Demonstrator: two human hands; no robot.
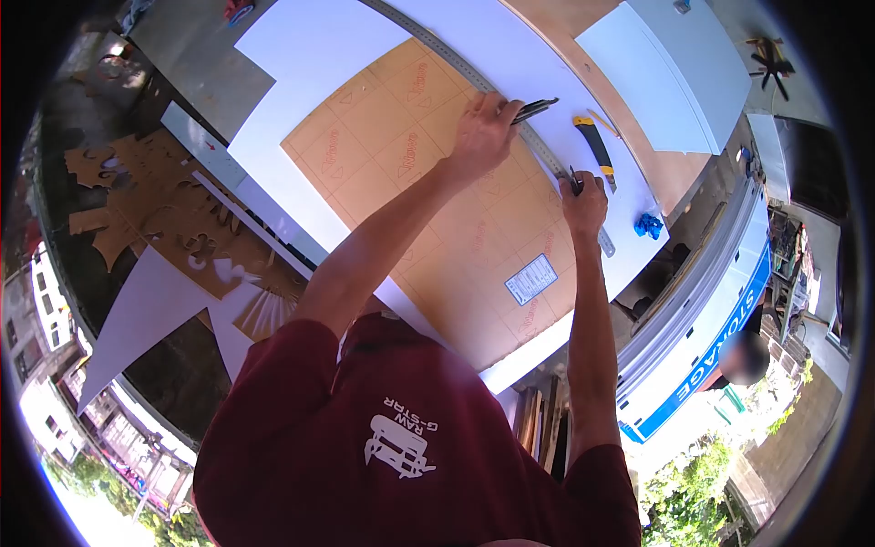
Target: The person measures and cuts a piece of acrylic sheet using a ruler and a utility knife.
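Note:
A long steel ruler runs diagonally along the edge of a brown paper-covered sheet with red print, pencil-like grid lines and a label. My left hand rests over the ruler, its fingers closed around a slim black tool whose kind I cannot make out. Lower on the ruler, my right hand pinches a small dark, pointed tool at the ruler's edge. Beside them lies a yellow-and-black utility knife.
The brown sheet lies on a white board. A crumpled blue piece sits near the board's right corner. Cut-out brown scraps and white pieces are at left. A person is at far right, by a "STORAGE" sign.

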